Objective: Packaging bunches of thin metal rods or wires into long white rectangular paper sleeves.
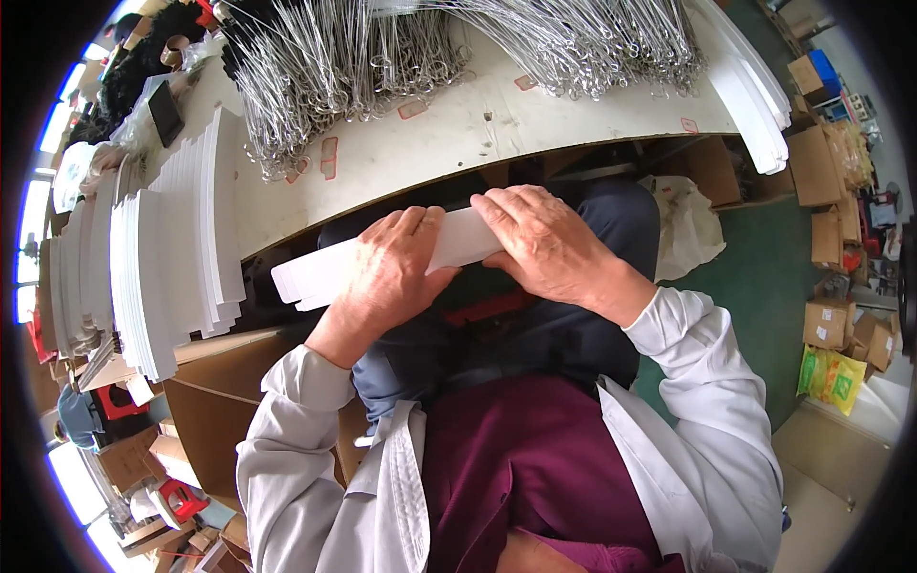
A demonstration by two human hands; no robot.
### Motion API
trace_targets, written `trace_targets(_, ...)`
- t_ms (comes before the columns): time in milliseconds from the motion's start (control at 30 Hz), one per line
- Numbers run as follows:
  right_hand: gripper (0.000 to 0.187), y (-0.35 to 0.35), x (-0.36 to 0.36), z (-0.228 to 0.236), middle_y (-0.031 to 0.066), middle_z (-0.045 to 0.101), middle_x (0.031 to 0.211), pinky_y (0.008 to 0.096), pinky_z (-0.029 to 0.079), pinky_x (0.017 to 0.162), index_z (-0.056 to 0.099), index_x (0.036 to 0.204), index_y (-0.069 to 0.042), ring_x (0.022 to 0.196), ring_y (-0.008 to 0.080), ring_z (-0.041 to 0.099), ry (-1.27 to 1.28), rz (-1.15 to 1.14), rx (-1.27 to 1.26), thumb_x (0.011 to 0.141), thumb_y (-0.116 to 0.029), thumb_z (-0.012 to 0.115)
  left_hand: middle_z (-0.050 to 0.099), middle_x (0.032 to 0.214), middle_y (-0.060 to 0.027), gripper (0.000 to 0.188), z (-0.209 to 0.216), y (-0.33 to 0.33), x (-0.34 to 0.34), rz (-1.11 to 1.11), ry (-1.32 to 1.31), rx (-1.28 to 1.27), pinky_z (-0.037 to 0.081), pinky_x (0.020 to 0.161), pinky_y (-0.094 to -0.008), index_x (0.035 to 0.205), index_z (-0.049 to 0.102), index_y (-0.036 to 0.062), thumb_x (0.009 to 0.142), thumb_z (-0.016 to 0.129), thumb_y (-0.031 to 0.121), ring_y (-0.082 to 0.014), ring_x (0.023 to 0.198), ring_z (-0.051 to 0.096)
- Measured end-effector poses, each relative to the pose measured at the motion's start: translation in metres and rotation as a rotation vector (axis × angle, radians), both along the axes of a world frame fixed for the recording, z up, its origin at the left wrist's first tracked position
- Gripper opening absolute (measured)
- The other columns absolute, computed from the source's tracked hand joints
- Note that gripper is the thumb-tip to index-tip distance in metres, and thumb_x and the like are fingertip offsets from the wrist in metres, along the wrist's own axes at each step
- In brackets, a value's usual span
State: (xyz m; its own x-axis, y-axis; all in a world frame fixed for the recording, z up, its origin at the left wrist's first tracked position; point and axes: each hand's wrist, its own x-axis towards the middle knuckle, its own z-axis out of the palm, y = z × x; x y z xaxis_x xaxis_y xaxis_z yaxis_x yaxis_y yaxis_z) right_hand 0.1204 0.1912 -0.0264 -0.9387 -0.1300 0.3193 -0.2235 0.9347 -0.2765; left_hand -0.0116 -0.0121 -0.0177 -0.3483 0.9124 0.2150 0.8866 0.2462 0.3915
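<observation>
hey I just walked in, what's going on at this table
A person holds a long white piece over the lap with both the left hand and the right hand. On the table, looped metal wires lie heaped along the far side. White strips are stacked at its left, more at its right.

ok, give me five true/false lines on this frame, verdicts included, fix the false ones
1. The left hand and right hand both hold the white card. True.
2. The wires are on the floor. False: the wires lie on the table.
3. The yellow bag is at the picture's right side. True.
4. The right hand rests on the table. False: it is on the white card.
5. Both sleeves cover the hands. False: the sleeves end short of them.
</observation>
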Motion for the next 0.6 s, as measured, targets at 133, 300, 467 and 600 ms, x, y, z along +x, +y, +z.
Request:
trace_targets(133, 0.056, 0.007, -0.001, -0.003, 0.0163, 0.064, 0.121, 0.043, 0.051, 0.098, 0.059, 0.131, 0.004, 0.11, 0.0325, 0.062, -0.021, 0.074, 0.001, 0.084, -0.021, 0.078, 0.066, 0.118, -0.0197, 0.069, 0.003, 0.0, 0.005, 0.023, -0.082, -0.066, 0.053, 0.094, -0.0454, 0.13, 0.058, -0.0031, 0.071, 0.087, 0.018, -0.0378, 0.108, 0.065)
trace_targets(300, 0.057, 0.017, -0.005, 0.003, 0.0165, 0.064, 0.122, 0.0433, 0.049, 0.101, 0.059, 0.132, 0.005, 0.113, 0.033, 0.061, 0.001, 0.03, 0.019, 0.085, -0.021, 0.077, 0.064, 0.124, -0.0221, 0.073, 0.007, -0.019, -0.017, 0.057, 0.052, -0.034, 0.05, 0.1, -0.0473, 0.133, 0.056, -0.004, 0.072, 0.087, 0.021, -0.0405, 0.115, 0.062)
trace_targets(467, 0.056, 0.022, -0.021, 0.014, 0.0174, 0.063, 0.125, 0.0434, 0.048, 0.103, 0.058, 0.133, 0.004, 0.115, 0.033, 0.06, -0.007, 0.019, 0.054, 0.086, -0.022, 0.076, 0.064, 0.126, -0.0234, 0.067, 0.013, -0.02, -0.031, 0.086, 0.073, -0.067, 0.05, 0.1, -0.0482, 0.132, 0.056, -0.0054, 0.076, 0.084, 0.02, -0.0416, 0.116, 0.061)
trace_targets(600, 0.053, 0.035, -0.042, 0.022, 0.0149, 0.063, 0.124, 0.0425, 0.048, 0.103, 0.06, 0.135, 0.0, 0.116, 0.0313, 0.06, 0.069, 0.022, 0.122, 0.089, -0.022, 0.074, 0.064, 0.126, -0.0241, 0.064, 0.016, -0.01, -0.045, 0.1, 0.122, 0.006, 0.049, 0.1, -0.0483, 0.131, 0.057, -0.0059, 0.078, 0.083, 0.02, -0.0423, 0.116, 0.061)
